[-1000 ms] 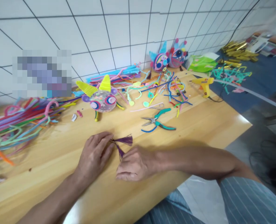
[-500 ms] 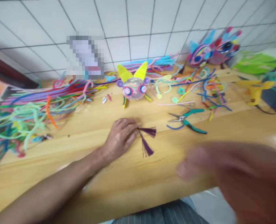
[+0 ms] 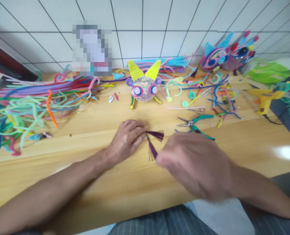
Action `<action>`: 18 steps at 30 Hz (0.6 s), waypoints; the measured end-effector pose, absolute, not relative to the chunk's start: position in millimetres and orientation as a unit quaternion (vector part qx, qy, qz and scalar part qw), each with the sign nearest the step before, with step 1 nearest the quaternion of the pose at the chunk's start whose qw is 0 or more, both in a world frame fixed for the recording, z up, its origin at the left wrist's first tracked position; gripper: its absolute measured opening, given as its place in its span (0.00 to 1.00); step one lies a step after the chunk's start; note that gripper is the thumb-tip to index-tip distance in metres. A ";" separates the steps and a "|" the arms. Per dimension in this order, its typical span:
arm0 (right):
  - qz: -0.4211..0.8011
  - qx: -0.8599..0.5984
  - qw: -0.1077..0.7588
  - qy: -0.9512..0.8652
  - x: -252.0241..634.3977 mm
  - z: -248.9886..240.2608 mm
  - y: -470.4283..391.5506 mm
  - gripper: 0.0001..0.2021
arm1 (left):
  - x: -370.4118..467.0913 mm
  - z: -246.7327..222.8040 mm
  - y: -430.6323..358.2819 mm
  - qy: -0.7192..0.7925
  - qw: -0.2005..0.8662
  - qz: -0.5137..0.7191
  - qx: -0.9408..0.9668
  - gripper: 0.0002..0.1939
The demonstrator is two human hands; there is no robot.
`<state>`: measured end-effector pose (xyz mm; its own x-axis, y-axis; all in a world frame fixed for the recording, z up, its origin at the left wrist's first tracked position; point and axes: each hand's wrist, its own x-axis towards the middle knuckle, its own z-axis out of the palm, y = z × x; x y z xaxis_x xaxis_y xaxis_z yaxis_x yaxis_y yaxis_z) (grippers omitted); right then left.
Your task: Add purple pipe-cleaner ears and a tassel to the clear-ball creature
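Purple tassels (image 3: 156,135) at centre, held in left hand (image 3: 128,138), fingers closed, blurred right hand (image 3: 195,164) beside, its opening and hold unclear, green packet (image 3: 267,71) upper right, contents indistinct, pixelated patch (image 3: 92,49) upper left

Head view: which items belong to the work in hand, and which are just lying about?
Likely in the work:
- purple tassels, held by the left hand
- right hand, blurred near them; contact unclear

Apparently lying about:
- pliers
- yellow glue gun
- yellow-horned figure
- green packet
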<state>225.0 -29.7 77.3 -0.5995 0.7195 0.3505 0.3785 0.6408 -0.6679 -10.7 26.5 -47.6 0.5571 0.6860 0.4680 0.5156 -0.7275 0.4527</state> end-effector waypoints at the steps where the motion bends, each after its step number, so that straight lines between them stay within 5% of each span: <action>1: 0.236 -0.333 0.300 -0.862 222.3 74.9 -18.1 0.13 | -10.6 -48.0 26.3 0.343 0.131 0.324 0.872 0.10; 18: 0.526 -0.374 0.403 -0.649 211.9 10.5 14.4 0.13 | -12.7 -43.1 30.9 0.340 0.128 0.410 0.837 0.08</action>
<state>211.9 14.4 10.5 -0.3951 0.9094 0.1298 0.0608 0.1669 -0.9841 -12.7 30.9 -43.1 0.4326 0.6742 0.5986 0.4651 -0.7357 0.4924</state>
